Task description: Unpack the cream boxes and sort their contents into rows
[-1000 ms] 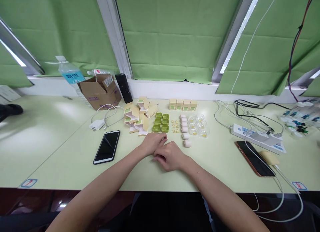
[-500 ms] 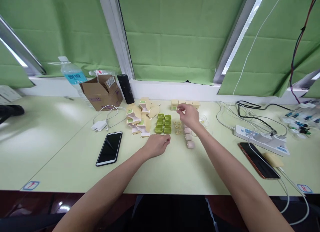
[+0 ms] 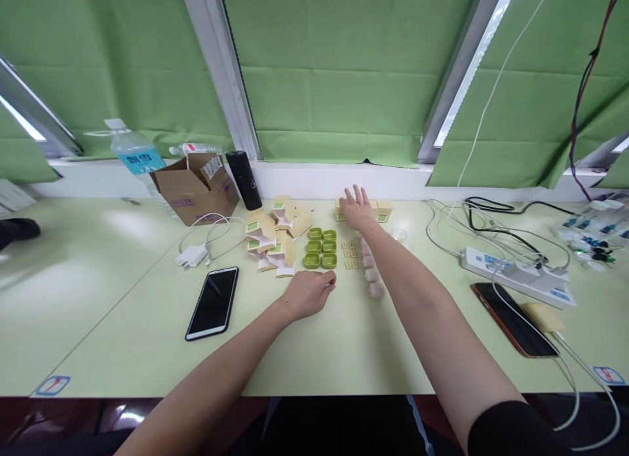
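My right hand (image 3: 357, 208) is open, its fingers spread over a row of small cream boxes (image 3: 382, 211) by the wall; whether it touches them I cannot tell. Resting on the table, my left hand (image 3: 310, 292) is closed in a loose fist, with nothing showing in it. Just beyond it stand several small green trays (image 3: 329, 261) in two columns. Tiny yellowish pieces (image 3: 350, 254) lie beside them in rows. A line of pale pink rounded pieces (image 3: 376, 290) runs along my right forearm, which partly covers it. Opened cream cartons (image 3: 282, 246) are heaped left of the trays.
Left are a phone (image 3: 212, 303), a white charger (image 3: 191, 255), a cardboard box (image 3: 196, 192), a black cylinder (image 3: 244, 181) and a water bottle (image 3: 140, 156). Right are a power strip (image 3: 518, 277) with cables, another phone (image 3: 511, 322) and clear plastic packs (image 3: 597, 223).
My right hand has gone from pinched fingers above the boxes to spread fingers, slightly further left and forward. The left fist stays put. The view has shifted slightly.
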A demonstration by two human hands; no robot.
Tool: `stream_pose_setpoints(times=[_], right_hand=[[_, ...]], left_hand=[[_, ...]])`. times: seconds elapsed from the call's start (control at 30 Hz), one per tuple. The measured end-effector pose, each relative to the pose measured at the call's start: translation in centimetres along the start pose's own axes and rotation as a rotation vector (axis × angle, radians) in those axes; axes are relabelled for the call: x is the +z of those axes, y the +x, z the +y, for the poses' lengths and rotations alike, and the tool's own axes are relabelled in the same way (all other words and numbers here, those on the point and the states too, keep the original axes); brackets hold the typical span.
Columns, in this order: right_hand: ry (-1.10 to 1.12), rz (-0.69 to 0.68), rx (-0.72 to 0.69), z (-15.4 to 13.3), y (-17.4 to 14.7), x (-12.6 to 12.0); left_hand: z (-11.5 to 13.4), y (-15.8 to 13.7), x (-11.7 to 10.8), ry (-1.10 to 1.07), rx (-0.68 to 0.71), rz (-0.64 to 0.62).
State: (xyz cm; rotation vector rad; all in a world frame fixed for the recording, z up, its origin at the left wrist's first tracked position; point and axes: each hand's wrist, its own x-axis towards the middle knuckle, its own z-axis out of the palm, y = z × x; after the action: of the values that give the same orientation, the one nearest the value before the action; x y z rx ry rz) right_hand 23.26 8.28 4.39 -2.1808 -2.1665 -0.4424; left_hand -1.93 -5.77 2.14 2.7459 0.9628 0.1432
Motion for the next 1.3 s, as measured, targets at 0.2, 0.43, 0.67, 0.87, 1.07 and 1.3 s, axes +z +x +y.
stream_pose_setpoints(times=[0.2,0.43,0.67,0.87,1.07,1.3], right_hand=[[0.017,0.086,-0.039,-1.5,-0.3,-0.2],[0.12,0.381,-0.104,-2.2,-4.2,-4.0],[0.333,0.452,-0.355,-3.3,-15.7,-8.0],[0.506,0.571,-0.548,-4.2,-21.4,-5.9],[0.73,0.581,-0.456,-4.0,-22.2,-4.4],[0.818,0.698,-0.302,-3.6,-22.6,-4.8]], left_hand=[[-0.2,-0.1,0.2,-0.011,0.016,0.041],[-1.2,-0.2,1.1,-0.259,0.06,0.462],[-2.2,-0.3,-1.6,-0.533,0.113,0.793],[-0.2,-1.0,-2.2,-0.683,0.226,0.286],[1.0,-1.0,-1.3,-0.802,0.009,0.243],[0.7,-0.2,-0.4,-1.072,0.025,0.311]])
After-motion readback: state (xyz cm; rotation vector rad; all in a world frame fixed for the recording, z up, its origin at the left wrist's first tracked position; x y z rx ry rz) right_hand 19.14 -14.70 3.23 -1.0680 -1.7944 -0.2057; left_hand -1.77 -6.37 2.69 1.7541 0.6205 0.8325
